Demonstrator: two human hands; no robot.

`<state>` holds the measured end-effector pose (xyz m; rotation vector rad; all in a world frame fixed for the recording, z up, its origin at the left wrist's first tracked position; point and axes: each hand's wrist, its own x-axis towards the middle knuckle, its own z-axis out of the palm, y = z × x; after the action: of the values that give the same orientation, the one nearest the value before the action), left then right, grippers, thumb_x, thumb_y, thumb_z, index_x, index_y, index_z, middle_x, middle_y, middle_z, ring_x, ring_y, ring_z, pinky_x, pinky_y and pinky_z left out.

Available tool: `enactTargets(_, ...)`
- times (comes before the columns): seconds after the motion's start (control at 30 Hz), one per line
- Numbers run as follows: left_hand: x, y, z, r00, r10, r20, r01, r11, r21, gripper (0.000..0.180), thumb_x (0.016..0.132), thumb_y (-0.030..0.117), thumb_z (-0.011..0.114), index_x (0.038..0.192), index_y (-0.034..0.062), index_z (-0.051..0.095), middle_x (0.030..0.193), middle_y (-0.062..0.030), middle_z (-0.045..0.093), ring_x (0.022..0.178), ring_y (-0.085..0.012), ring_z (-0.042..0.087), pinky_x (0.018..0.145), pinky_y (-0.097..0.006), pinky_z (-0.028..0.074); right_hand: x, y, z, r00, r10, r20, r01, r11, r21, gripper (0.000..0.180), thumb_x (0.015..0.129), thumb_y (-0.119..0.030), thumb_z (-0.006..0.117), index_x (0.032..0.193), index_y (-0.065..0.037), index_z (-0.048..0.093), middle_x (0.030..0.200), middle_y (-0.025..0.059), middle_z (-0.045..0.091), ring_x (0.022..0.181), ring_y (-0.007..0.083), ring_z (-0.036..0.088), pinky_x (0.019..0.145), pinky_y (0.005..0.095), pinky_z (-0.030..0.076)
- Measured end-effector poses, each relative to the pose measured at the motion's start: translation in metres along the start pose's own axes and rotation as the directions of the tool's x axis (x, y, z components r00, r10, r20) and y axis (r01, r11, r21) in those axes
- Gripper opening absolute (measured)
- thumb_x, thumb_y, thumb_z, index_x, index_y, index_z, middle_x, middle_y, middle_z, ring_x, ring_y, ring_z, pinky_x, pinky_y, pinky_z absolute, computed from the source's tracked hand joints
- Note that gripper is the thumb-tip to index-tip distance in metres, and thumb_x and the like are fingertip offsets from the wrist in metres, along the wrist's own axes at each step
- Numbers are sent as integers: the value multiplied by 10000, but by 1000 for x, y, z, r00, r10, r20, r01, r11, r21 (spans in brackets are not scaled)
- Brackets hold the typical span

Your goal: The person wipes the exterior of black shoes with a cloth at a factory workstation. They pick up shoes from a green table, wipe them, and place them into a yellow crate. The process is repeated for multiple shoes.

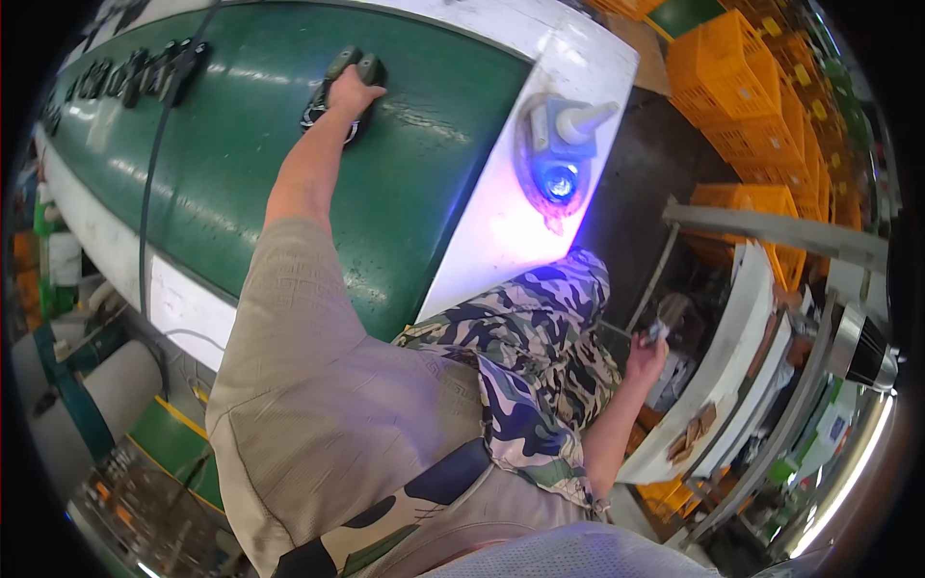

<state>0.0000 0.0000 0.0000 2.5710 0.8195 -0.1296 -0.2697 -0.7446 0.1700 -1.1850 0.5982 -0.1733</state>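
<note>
Well ahead on the green conveyor belt, my left hand is closed over a pair of dark green, shoe-like items. Their rounded ends stick out beyond my fingers, and the part under the palm is hidden. Thin pale loops show beside my wrist. My right hand is off to the right, below belt height and away from the belt. Between its fingertips it pinches a small grey-white object whose kind I cannot make out. A camouflage-patterned apron or cloth covers my front between the arms.
A row of similar dark items lies at the belt's far left. A dark cable crosses the belt. On the white border stands a grey-blue device with a pale nozzle and glowing blue light. Orange crates are stacked right, beyond a metal-framed rack.
</note>
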Motion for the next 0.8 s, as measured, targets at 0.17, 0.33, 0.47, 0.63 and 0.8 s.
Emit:
enactTargets(0.17,34,-20,-53,996,88,-5,-87,989,123,599,776,483,744,1183,61,622,1191,-193,654,1104,-350,637,954,-446,502,12,71,84,997,39,67,-41,999,24,77,910,-114,678,938,-94,609,1010,79,685,853,214,649,752,432,551)
enactTargets(0.33,-15,-22,-52,802,572,171,-594,795,127,438,689,214,751,1093,67,672,1129,-160,671,1067,-349,631,929,-447,501,43,97,177,985,-44,169,84,968,-237,132,848,-90,747,869,-48,625,822,14,626,732,114,586,656,273,481)
enactTargets(0.47,-79,-35,-64,269,751,604,-931,362,-36,454,633,87,712,1086,73,679,1089,-129,672,1088,-333,604,967,-458,470,52,113,260,918,-194,346,330,856,-397,172,827,-70,760,811,-29,593,766,-67,500,725,32,473,629,208,419)
enactTargets(0.63,-152,-27,-92,466,679,568,-808,588,-41,619,652,177,792,1228,47,609,1300,-161,576,1188,-334,568,1078,-458,398,57,120,321,665,-428,612,716,130,-686,154,736,-132,763,780,-53,638,747,96,618,703,291,615,668,383,502)
enactTargets(0.8,-167,-54,-43,880,431,199,-448,893,50,876,699,378,826,1380,-13,438,1462,-245,411,1240,-396,531,1047,-457,442,53,126,339,585,-349,732,746,-123,-655,98,733,-123,723,763,-76,643,785,110,643,756,341,620,693,452,490)
